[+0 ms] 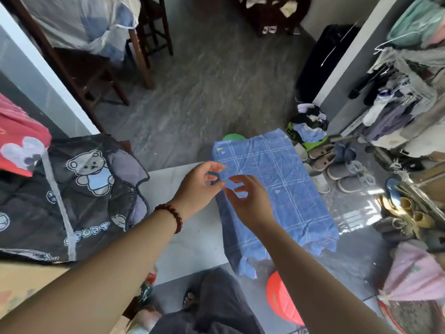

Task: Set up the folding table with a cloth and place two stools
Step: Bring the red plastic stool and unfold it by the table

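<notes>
A white folding table [192,237] stands in front of me. A folded blue checked cloth [284,186] lies over its right half, its ends hanging off the far and near edges. My left hand [199,186] and my right hand [248,201] hover over the cloth's left edge, fingers spread, close together; whether they pinch the fabric I cannot tell. A red stool [281,300] sits on the floor under the table's near right corner. A green stool [233,137] peeks out behind the cloth at the far side.
A black bear-print jacket [72,196] lies on a surface at my left, touching the table. Shoes [337,165] and clothes crowd the floor at right beside an open wardrobe [397,92]. Wooden chairs [96,68] stand farther back. Grey floor [204,92] stretches beyond the table.
</notes>
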`<state>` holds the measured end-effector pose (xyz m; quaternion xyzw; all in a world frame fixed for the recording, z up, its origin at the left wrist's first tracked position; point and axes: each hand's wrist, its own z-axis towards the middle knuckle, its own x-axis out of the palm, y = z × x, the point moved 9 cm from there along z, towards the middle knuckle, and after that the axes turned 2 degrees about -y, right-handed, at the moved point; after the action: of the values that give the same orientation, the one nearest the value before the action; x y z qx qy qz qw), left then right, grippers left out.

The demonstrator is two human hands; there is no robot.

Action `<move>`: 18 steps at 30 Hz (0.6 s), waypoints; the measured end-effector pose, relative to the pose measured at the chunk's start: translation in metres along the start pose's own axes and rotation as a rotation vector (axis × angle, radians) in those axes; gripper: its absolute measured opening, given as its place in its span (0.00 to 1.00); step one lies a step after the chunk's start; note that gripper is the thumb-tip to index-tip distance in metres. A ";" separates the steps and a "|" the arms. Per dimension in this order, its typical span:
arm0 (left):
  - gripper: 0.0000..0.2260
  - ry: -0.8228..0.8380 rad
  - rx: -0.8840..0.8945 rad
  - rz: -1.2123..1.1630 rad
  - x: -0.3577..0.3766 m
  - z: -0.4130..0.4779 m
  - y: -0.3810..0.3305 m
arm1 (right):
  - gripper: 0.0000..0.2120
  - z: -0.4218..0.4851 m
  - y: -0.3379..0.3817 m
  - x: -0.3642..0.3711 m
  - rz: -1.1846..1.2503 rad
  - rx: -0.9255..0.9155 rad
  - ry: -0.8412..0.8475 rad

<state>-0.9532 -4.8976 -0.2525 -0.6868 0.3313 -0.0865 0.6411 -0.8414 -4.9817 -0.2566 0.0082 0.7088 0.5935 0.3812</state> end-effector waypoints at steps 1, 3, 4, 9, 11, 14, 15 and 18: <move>0.13 -0.004 -0.002 0.020 -0.008 0.008 0.002 | 0.11 0.010 0.004 0.007 -0.007 -0.004 0.010; 0.14 -0.009 -0.011 0.035 -0.022 0.027 0.004 | 0.11 0.032 0.011 0.021 -0.014 -0.006 0.021; 0.14 -0.011 -0.015 0.032 -0.027 0.038 0.005 | 0.11 0.044 0.013 0.027 -0.020 -0.005 0.025; 0.14 -0.033 0.008 0.059 -0.055 0.119 0.000 | 0.11 0.127 0.025 0.046 -0.032 -0.020 0.019; 0.15 -0.054 0.019 0.056 -0.065 0.157 -0.007 | 0.10 0.165 0.033 0.051 -0.048 -0.047 0.010; 0.15 -0.069 -0.002 0.033 -0.075 0.208 -0.016 | 0.09 0.218 0.047 0.058 -0.048 -0.080 0.006; 0.15 -0.063 -0.006 0.031 -0.076 0.223 -0.019 | 0.09 0.233 0.049 0.059 -0.042 -0.078 0.001; 0.15 -0.064 -0.005 0.043 -0.085 0.262 -0.029 | 0.08 0.274 0.053 0.066 -0.005 -0.074 0.001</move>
<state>-0.8656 -4.6349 -0.2425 -0.6835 0.3254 -0.0500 0.6515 -0.7609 -4.7066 -0.2476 -0.0079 0.6864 0.6185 0.3824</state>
